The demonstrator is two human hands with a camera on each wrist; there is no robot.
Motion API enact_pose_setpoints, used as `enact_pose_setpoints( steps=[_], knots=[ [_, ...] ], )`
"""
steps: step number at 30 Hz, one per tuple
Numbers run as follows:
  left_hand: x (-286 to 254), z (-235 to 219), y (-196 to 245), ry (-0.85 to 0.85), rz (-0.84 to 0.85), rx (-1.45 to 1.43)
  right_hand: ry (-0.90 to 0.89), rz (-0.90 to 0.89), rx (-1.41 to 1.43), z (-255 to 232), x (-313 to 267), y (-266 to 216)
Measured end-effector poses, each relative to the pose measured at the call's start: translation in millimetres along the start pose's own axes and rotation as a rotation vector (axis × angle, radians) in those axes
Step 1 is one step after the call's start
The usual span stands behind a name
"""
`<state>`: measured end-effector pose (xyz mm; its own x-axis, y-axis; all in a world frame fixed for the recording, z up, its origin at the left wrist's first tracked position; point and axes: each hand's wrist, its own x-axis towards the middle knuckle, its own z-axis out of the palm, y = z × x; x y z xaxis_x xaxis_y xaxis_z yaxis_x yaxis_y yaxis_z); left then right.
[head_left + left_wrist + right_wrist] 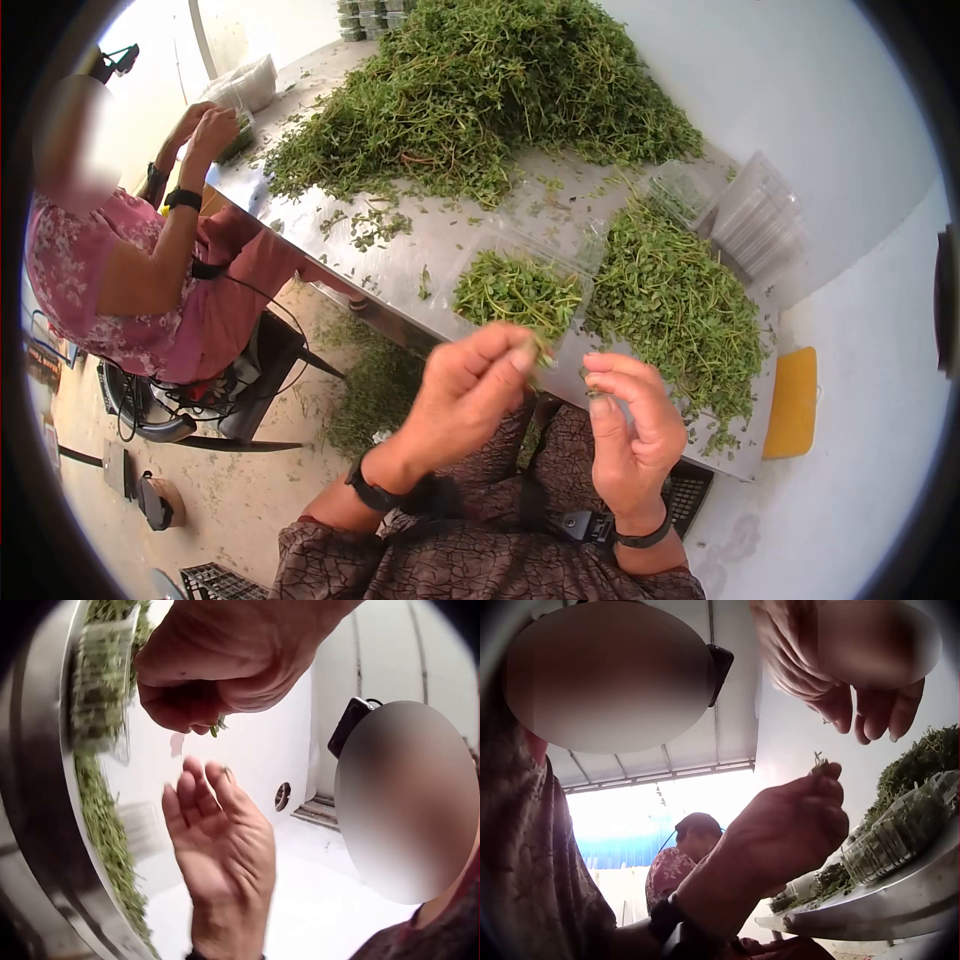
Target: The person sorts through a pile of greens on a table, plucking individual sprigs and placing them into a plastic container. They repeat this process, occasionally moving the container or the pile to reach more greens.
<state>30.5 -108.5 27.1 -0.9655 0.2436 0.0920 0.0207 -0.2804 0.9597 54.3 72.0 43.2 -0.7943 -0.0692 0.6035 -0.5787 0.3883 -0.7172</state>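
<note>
My left hand pinches a small green sprig between thumb and curled forefinger, over the near table edge. The sprig's tip pokes up past the fingertips in the right wrist view. Facing it a short way off is my right hand, fingers loosely bent and thumb apart from them. A tiny green bit shows at a right-hand fingertip in the left wrist view. Just beyond the hands, leafy greens fill a clear plastic container with its lid folded back. Beside it on the right lies a heap of loose stems.
A large mound of greens covers the back of the metal table. Stacked empty clear containers stand at the right by the wall. Another person sits at the left, handling a container. A yellow board leans beside the table.
</note>
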Motion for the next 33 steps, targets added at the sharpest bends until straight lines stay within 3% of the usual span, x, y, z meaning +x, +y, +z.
enact_pose_setpoints(
  steps=[4,5,7,8,15,17,20,28,33],
  knots=[
    [23,-21,9,0.169,0.330,0.475,-0.049,-0.002,-0.023,-8,-3,5],
    [29,-25,14,0.164,0.328,0.478,-0.072,-0.004,-0.037,-9,-4,5],
    [42,-29,24,0.108,0.623,0.851,-0.080,-0.024,-0.045,-11,-4,8],
    [47,-26,26,0.076,0.691,0.794,-0.091,-0.048,-0.055,-12,-4,9],
    [80,-18,16,-0.055,0.684,1.055,-0.125,-0.040,-0.109,-26,-7,16],
    [86,-19,10,-0.045,0.771,1.285,-0.109,-0.043,-0.139,-31,-7,19],
    [78,-22,9,0.047,0.716,1.217,-0.089,-0.009,-0.177,-41,-8,21],
    [64,-38,13,0.046,0.668,1.107,-0.088,0.011,-0.241,-55,-11,27],
    [57,-35,13,-0.117,0.707,1.213,-0.033,0.073,-0.359,-76,-9,26]
  ],
)
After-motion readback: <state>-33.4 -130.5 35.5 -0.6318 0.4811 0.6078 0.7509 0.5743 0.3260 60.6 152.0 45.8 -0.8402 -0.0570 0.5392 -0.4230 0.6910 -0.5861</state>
